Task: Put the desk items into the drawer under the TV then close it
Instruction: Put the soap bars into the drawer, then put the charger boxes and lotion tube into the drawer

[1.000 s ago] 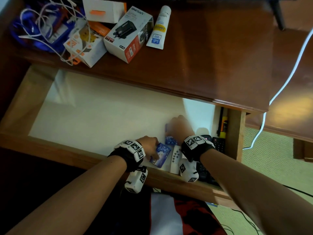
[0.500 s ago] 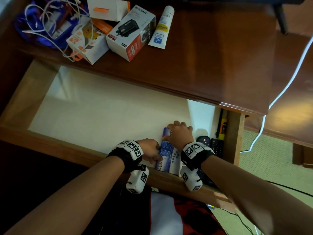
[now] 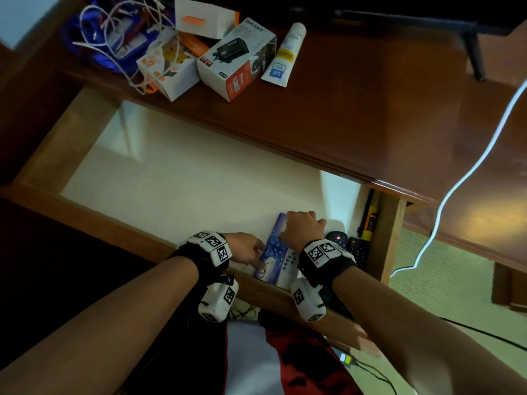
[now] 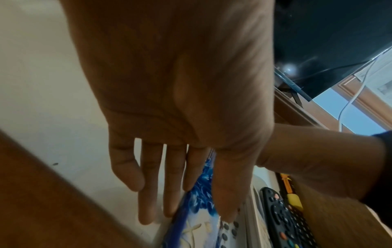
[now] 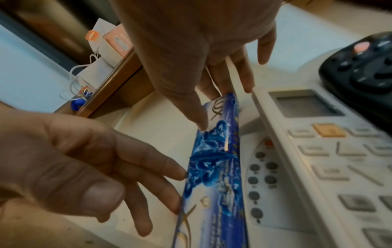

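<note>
The drawer [image 3: 185,181] under the desk stands pulled out. A long blue patterned box [image 3: 273,248] [image 4: 203,198] [image 5: 214,167] lies flat at its front right, beside a white remote [image 3: 289,259] [image 5: 318,151]. My left hand [image 3: 261,253] [image 4: 159,193] [image 5: 161,189] touches the box's left edge with straight fingers. Over the box's far end is my right hand [image 3: 299,218] [image 5: 212,104] [image 4: 318,159], with its thumb on the top face and its fingers pointing down behind the end. On the desk lie a charger box [image 3: 236,58], a white tube [image 3: 283,54] and an orange-and-white box [image 3: 168,69].
Black remotes [image 3: 356,249] [image 5: 360,67] and a yellow-and-black item [image 3: 370,220] fill the drawer's right end. A white carton [image 3: 204,21] and tangled white cables on a blue bag [image 3: 114,38] sit at the desk's back left. A white cable [image 3: 470,166] crosses the right side.
The blue box was held tilted between both hands a second ago. It has since been turned lengthwise and now lies flat against the white remote, with both hands staying at its edges.
</note>
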`<action>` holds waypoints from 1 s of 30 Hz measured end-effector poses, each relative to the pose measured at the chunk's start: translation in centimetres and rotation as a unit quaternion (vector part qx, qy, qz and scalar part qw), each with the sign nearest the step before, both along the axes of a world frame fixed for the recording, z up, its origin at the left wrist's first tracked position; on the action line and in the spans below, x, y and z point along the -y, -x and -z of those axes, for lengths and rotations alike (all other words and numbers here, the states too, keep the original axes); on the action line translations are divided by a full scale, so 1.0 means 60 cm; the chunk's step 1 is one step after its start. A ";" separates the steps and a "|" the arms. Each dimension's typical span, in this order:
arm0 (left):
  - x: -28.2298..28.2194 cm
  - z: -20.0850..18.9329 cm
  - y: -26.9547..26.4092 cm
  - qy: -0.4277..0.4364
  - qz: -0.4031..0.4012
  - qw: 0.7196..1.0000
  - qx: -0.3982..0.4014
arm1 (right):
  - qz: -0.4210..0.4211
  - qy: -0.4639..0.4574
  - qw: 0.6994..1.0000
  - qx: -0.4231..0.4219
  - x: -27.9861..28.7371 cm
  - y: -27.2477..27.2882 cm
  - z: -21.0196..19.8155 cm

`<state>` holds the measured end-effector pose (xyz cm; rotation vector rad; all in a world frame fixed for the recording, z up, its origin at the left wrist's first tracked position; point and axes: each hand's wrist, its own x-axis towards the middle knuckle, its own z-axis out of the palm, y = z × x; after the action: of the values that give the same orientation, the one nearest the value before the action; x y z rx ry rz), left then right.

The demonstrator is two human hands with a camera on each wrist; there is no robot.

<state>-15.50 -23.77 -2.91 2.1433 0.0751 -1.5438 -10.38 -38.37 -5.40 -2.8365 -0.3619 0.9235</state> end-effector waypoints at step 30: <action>-0.357 -0.139 -0.296 0.120 -0.188 0.786 0.576 | 0.244 -0.126 0.935 0.226 -0.262 -0.313 -0.157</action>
<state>2.23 -2.37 5.42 2.2895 -0.1034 0.1280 8.41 -22.63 4.00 -2.6697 0.1745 0.1149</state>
